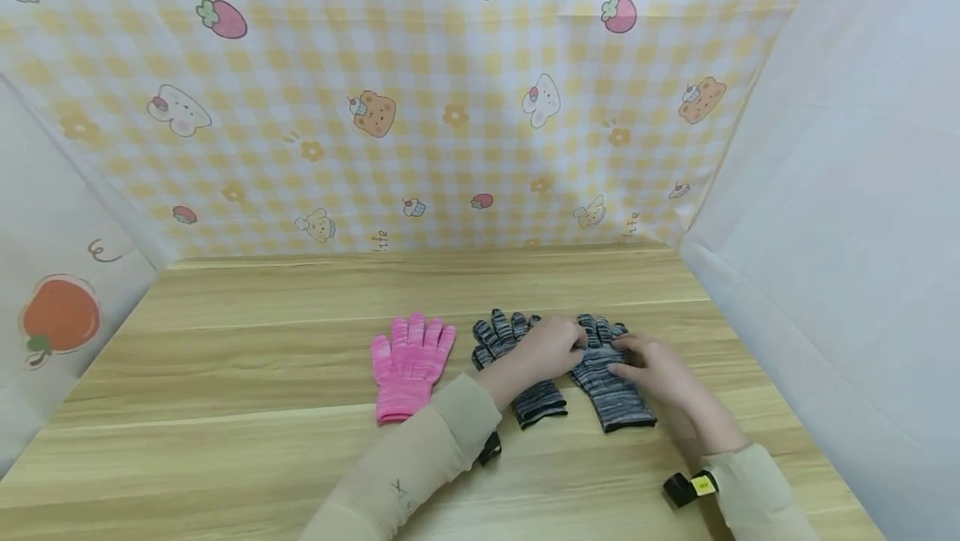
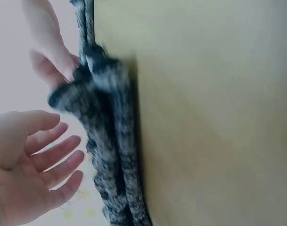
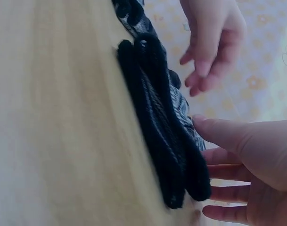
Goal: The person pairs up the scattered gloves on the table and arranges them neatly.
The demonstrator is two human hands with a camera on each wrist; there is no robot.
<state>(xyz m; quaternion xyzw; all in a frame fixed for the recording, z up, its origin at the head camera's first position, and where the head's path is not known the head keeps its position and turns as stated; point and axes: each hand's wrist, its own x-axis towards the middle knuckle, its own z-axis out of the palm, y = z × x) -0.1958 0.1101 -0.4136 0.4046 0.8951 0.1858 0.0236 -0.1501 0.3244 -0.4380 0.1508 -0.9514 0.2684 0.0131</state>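
Two grey-and-black knitted gloves lie on the table. My left hand [image 1: 551, 347] reaches over the middle glove [image 1: 542, 403] to the inner side of the right-hand glove [image 1: 611, 391]. In the left wrist view my left hand [image 2: 44, 165] has loosely bent, spread fingers and nothing in them. At the outer edge of the right-hand glove is my right hand [image 1: 660, 366]. The right wrist view shows my right hand [image 3: 256, 165] with thumb and fingers extended close to the glove's black cuff [image 3: 167, 141]; whether they touch it I cannot tell.
A pink glove [image 1: 408, 366] lies flat left of the grey ones, partly behind my left sleeve [image 1: 420, 458]. Behind the wooden table [image 1: 247, 358] hangs a yellow checked cloth [image 1: 450, 66]. White sheets [image 1: 862, 191] stand at both sides.
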